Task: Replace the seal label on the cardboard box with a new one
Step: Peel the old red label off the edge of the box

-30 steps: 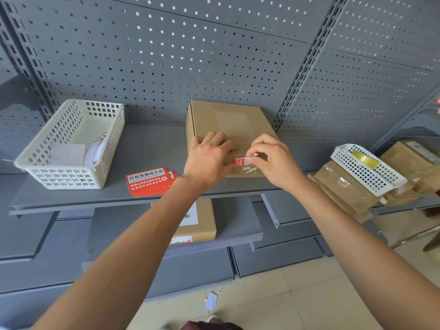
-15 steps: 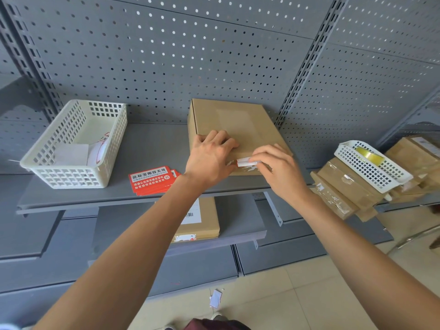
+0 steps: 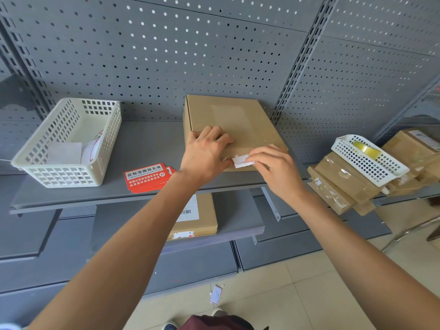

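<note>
Cardboard box (image 3: 228,125): lies flat on the grey shelf (image 3: 142,148), its back edge against the perforated rear panel, its near edge close to the shelf's front edge.
Left hand (image 3: 204,156): palm down on the box's near left corner, fingers spread flat over the lid, clasping nothing.
Right hand (image 3: 276,170): at the box's near edge, fingertips pinched together on the seal label.
Seal label (image 3: 241,161): curled, white backing outward with a red rim along its lower edge, at the middle of the box's near edge; whether one end is stuck to the box cannot be told.
Red label stack (image 3: 147,178): fanned, flat near the shelf's front edge, left of the box.
Cream basket (image 3: 69,144): at the shelf's left end, white sheets inside.
Second box (image 3: 197,217): on the lower shelf, under the left forearm.
White basket (image 3: 366,159): tilted on wrapped parcels, right side, holding a tape roll.
</note>
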A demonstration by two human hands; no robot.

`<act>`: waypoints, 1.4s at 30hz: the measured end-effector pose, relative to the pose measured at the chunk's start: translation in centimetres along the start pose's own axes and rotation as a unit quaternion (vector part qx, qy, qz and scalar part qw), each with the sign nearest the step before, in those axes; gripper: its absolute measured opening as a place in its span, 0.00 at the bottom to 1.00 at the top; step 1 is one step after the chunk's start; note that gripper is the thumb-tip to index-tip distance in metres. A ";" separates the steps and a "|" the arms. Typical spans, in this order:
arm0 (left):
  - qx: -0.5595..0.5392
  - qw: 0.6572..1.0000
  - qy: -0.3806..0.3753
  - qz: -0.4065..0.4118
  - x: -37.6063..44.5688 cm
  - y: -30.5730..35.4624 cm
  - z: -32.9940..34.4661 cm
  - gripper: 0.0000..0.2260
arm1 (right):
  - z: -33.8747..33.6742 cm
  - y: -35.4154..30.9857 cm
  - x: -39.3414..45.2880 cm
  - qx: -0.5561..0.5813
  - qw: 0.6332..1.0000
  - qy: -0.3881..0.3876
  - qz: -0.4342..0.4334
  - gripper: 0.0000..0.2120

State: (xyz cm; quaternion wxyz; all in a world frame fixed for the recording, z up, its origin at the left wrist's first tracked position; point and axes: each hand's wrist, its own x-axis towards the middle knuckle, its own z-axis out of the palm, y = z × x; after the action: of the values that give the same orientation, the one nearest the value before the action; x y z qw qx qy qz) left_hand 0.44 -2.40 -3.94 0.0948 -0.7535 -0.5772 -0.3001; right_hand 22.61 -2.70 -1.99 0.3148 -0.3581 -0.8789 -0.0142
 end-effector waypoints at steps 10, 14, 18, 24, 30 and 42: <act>-0.004 1.000 -0.001 -0.004 0.0 0.0 0.0 0.23 | 0.3 0.2 -0.7 -0.006 1.000 -0.004 -0.004 0.07; -0.008 1.000 -0.001 -0.005 0.0 0.0 -0.1 0.23 | 0.4 0.2 -1.0 -0.003 1.000 0.001 -0.006 0.08; -0.009 1.000 -0.006 -0.007 0.0 0.0 -0.2 0.24 | 0.5 0.2 -1.1 0.002 1.000 0.006 -0.006 0.07; -0.010 1.000 -0.006 -0.009 0.0 0.0 -0.1 0.24 | 0.7 0.1 -1.5 0.006 1.000 0.011 -0.001 0.07; -0.014 1.000 -0.015 -0.015 0.0 0.2 -0.2 0.24 | 0.8 -0.1 -2.3 0.005 1.000 0.018 0.018 0.07; -0.017 0.999 -0.029 -0.022 0.0 0.4 -0.5 0.25 | 0.5 -0.4 -2.4 0.001 0.999 0.020 0.030 0.06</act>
State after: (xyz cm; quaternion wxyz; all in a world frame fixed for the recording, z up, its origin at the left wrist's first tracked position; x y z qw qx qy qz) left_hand 0.61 -2.77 -3.49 0.0587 -0.7507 -0.5907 -0.2899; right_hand 23.41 -4.33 -3.61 0.3333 -0.3838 -0.8611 -0.0109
